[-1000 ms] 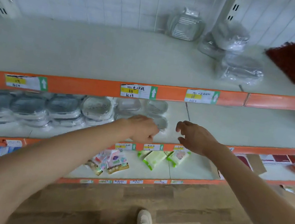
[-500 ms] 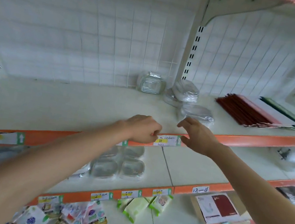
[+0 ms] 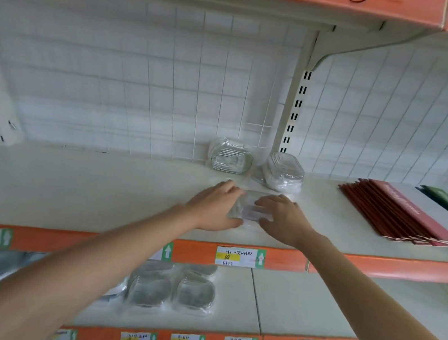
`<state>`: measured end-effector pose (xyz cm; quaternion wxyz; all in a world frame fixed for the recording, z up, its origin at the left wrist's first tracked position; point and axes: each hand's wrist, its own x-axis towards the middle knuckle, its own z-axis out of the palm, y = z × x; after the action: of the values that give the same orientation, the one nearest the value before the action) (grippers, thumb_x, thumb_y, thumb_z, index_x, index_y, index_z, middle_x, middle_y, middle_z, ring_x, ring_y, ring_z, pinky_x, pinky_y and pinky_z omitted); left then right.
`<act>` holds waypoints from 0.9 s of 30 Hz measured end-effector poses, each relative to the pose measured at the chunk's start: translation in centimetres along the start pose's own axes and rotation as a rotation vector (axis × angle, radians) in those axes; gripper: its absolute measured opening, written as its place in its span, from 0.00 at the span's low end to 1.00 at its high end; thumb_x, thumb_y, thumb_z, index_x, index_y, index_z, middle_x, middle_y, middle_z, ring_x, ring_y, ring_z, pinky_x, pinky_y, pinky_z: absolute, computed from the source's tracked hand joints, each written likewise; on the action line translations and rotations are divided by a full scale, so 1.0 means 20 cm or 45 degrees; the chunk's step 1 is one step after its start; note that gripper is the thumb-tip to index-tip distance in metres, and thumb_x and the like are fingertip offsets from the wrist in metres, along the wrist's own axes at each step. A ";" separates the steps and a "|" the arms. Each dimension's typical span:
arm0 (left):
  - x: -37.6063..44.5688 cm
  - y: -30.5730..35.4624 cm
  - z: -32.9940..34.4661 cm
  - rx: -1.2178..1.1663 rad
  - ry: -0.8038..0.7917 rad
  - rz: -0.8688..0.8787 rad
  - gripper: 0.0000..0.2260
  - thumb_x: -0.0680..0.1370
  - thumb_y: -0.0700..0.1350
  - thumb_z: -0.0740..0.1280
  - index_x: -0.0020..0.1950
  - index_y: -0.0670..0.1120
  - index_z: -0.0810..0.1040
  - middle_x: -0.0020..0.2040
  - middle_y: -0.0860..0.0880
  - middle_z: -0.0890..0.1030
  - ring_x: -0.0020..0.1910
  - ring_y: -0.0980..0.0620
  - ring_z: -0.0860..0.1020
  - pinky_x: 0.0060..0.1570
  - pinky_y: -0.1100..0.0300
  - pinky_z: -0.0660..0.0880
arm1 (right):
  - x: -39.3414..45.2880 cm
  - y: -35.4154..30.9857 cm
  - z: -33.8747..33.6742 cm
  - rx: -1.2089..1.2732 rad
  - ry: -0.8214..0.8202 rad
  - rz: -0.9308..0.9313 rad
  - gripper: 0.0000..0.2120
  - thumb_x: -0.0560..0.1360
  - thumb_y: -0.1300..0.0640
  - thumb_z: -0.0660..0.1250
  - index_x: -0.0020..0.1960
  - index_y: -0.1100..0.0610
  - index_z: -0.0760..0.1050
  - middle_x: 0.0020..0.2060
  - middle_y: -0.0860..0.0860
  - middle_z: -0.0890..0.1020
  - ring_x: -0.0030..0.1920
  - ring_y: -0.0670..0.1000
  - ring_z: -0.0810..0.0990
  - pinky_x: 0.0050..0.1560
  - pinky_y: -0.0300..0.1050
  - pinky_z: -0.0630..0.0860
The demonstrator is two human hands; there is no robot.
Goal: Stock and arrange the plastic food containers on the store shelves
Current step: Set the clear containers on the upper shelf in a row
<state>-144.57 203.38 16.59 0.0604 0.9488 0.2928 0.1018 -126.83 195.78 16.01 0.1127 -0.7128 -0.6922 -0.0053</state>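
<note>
On the middle shelf (image 3: 95,187), near its front edge and just in front of two wrapped container packs (image 3: 231,156) at the back grid, lying flat: a clear plastic pack of containers (image 3: 250,211). Bracketing it from either side, left hand (image 3: 215,208) and right hand (image 3: 283,218), fingers extended and loosely laid against its ends and top rather than curled round it; whether pinching the film, impossible to tell through the blur. Judging by the thin transparent walls and loose wrap: probably very light, springy rather than stiff, liable to dent or crackle under a hard squeeze, and slippery on the smooth shelf board. Likely best taken at the two short ends, palms pressing gently inward, or slid by the rim instead of the flexible middle. Below, sitting on the lower shelf (image 3: 297,309), more wrapped containers (image 3: 173,289).
</note>
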 end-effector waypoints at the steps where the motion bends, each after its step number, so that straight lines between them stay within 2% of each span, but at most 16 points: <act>1: 0.03 0.01 0.00 0.020 -0.015 -0.003 0.33 0.75 0.58 0.67 0.73 0.42 0.61 0.70 0.45 0.63 0.69 0.48 0.64 0.67 0.53 0.64 | 0.02 -0.01 0.00 0.056 -0.029 -0.050 0.20 0.75 0.59 0.62 0.67 0.54 0.72 0.66 0.47 0.73 0.68 0.51 0.67 0.65 0.42 0.61; 4: 0.10 0.04 0.02 0.090 -0.118 -0.025 0.41 0.73 0.62 0.67 0.76 0.40 0.55 0.75 0.43 0.57 0.74 0.46 0.58 0.71 0.52 0.59 | 0.07 0.03 -0.04 0.199 -0.029 -0.075 0.20 0.74 0.65 0.60 0.65 0.56 0.74 0.64 0.50 0.76 0.66 0.52 0.70 0.64 0.39 0.63; 7: 0.17 0.06 0.04 0.136 -0.191 -0.014 0.40 0.72 0.63 0.67 0.77 0.46 0.55 0.77 0.46 0.57 0.75 0.47 0.56 0.71 0.52 0.59 | 0.15 0.11 -0.09 0.138 0.137 -0.010 0.18 0.75 0.63 0.62 0.64 0.58 0.74 0.63 0.53 0.74 0.66 0.54 0.68 0.62 0.44 0.66; 10: 0.24 0.06 0.03 0.145 -0.204 -0.054 0.35 0.72 0.63 0.68 0.73 0.47 0.63 0.71 0.47 0.66 0.70 0.46 0.64 0.65 0.52 0.65 | 0.24 0.20 -0.14 0.041 0.223 0.072 0.19 0.76 0.57 0.64 0.66 0.59 0.72 0.64 0.55 0.71 0.66 0.55 0.65 0.64 0.49 0.66; 13: 0.30 0.07 0.02 0.172 -0.199 -0.151 0.32 0.70 0.62 0.70 0.67 0.44 0.68 0.65 0.45 0.71 0.65 0.45 0.69 0.60 0.53 0.68 | 0.33 0.27 -0.18 -0.029 0.200 0.129 0.24 0.76 0.53 0.64 0.70 0.60 0.67 0.69 0.56 0.66 0.69 0.55 0.61 0.68 0.49 0.63; 16: 0.32 0.03 0.02 0.242 -0.190 -0.296 0.33 0.71 0.59 0.70 0.67 0.41 0.65 0.65 0.43 0.71 0.64 0.43 0.70 0.56 0.54 0.68 | 0.39 0.31 -0.19 -0.123 0.058 0.200 0.31 0.75 0.42 0.63 0.73 0.55 0.62 0.73 0.57 0.58 0.72 0.58 0.57 0.70 0.51 0.59; 18: 0.31 -0.01 0.03 0.230 -0.184 -0.431 0.34 0.71 0.58 0.69 0.69 0.41 0.62 0.66 0.42 0.70 0.63 0.43 0.71 0.55 0.54 0.69 | 0.42 0.33 -0.17 -0.178 -0.016 0.267 0.33 0.72 0.34 0.62 0.71 0.49 0.63 0.71 0.58 0.59 0.70 0.61 0.59 0.68 0.54 0.61; 20: 0.29 -0.06 0.01 0.204 -0.174 -0.539 0.36 0.71 0.59 0.69 0.70 0.41 0.61 0.65 0.43 0.69 0.61 0.42 0.72 0.51 0.55 0.68 | 0.43 0.34 -0.13 -0.094 -0.021 0.343 0.33 0.70 0.31 0.62 0.68 0.46 0.63 0.67 0.60 0.62 0.66 0.62 0.64 0.63 0.54 0.64; 24: 0.26 -0.13 -0.02 0.144 -0.136 -0.690 0.38 0.67 0.61 0.73 0.67 0.42 0.63 0.63 0.45 0.70 0.62 0.44 0.72 0.48 0.56 0.68 | 0.43 0.35 -0.08 0.192 0.126 0.369 0.27 0.70 0.33 0.64 0.62 0.46 0.65 0.58 0.58 0.72 0.58 0.61 0.72 0.58 0.52 0.68; 27: 0.26 -0.15 -0.01 0.108 -0.141 -0.778 0.41 0.65 0.63 0.74 0.67 0.42 0.62 0.65 0.46 0.69 0.63 0.45 0.71 0.51 0.55 0.68 | 0.39 0.33 -0.05 0.144 0.208 0.239 0.25 0.69 0.39 0.68 0.61 0.47 0.67 0.58 0.57 0.69 0.58 0.60 0.69 0.59 0.52 0.65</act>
<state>-142.03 208.72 17.17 0.0644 0.8227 0.5647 0.0148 -119.89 203.19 17.30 0.2087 -0.7640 -0.6103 -0.0136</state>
